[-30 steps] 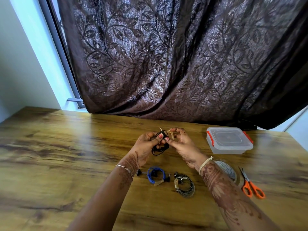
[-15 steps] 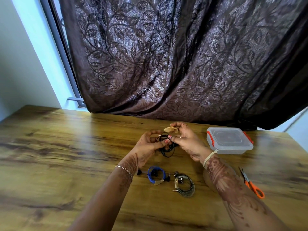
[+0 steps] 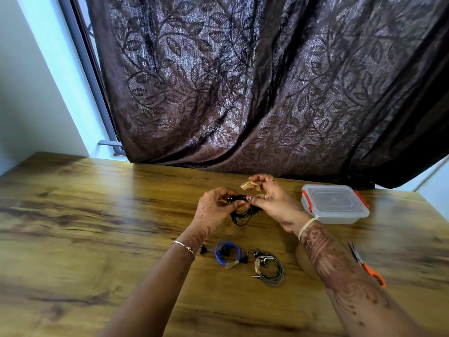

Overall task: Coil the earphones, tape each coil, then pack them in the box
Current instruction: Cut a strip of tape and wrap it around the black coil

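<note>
Above mid-table, both hands hold the black coil [image 3: 243, 216] clear of the wood. Left hand [image 3: 215, 209] pinches the gathered top of the loops between thumb and fingertips. Right hand [image 3: 274, 203] pinches the same spot from the other side, while its upper fingers nip a crumpled tape strip [image 3: 250, 186] just above the coil. Lower loops hang free and sag.

Judgement: the cable is light, limp and springy. Loops will likely splay if the pinch slackens, so the hold belongs at the gathered crossing, not at the buds or plug. The tape is thin, sticky and creased, and is likely to cling to itself or to the fingers.

Blue coil [image 3: 228, 254] and grey coil [image 3: 271, 268] lie taped on the table [image 3: 97, 215], side by side but apart. Box [image 3: 335, 203] stands to the right, lid on. Scissors [image 3: 369, 266] lie beside the right forearm.
</note>
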